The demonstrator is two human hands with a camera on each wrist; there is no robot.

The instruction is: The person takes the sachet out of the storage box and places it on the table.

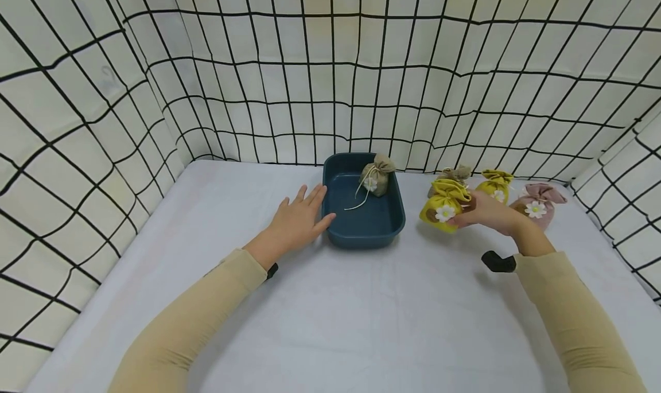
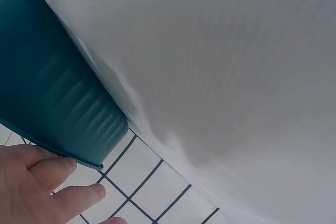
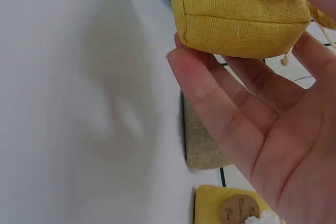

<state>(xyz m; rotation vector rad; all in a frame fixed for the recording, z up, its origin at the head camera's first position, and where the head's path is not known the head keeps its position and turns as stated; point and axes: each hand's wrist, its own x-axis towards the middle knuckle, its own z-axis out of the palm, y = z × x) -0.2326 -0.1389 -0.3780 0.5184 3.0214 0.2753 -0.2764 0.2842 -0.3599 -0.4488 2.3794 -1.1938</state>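
Observation:
My right hand (image 1: 490,212) grips a yellow drawstring pouch (image 1: 444,206) with a white flower on its front. In the right wrist view the same yellow pouch (image 3: 241,17) is held between thumb and fingers, raised above the white surface. A dark blue plastic basin (image 1: 361,235) stands to the left of that hand. Inside its far right corner sits a beige drawstring pouch (image 1: 379,181), its cord trailing over the floor of the basin. With fingers spread straight, my left hand (image 1: 296,221) touches the basin's left rim; the left wrist view shows its fingers (image 2: 55,174) at that edge.
Behind the right hand are another beige pouch (image 1: 457,174), a second yellow pouch (image 1: 497,182) and a pink pouch (image 1: 539,201). A black wire grid (image 1: 333,63) over pale panels encloses the back and sides of the white-covered table (image 1: 361,324).

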